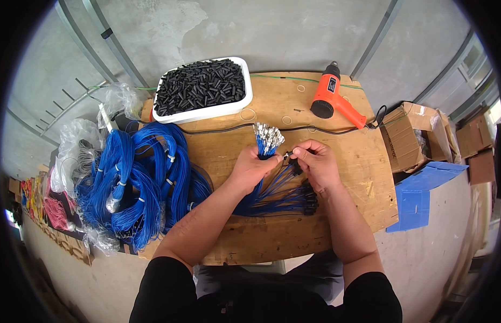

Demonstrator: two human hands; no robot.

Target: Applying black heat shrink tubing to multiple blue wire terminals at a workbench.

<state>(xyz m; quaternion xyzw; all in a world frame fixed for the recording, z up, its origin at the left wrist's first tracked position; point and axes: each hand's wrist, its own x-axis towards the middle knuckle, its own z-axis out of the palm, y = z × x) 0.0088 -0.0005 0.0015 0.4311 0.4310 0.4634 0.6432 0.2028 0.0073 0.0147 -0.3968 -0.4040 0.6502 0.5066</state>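
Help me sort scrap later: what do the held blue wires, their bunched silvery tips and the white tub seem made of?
Blue wires: probably plastic-coated, smooth and evenly coloured; their core is hidden.
Silvery tips: likely bare metal, judging by their bright glints; which metal can't be told.
White tub: likely moulded plastic, smooth, with rounded corners.

Shirt [283,307]: black, folks, with a small pale mark low on the front, too faint to make out!
Sleeves [165,285]: black again, cut short!
Forearms [204,215]: bare!
Left hand [252,168], right hand [318,164]: bare too!
Trousers [320,272]: dark grey, creased!
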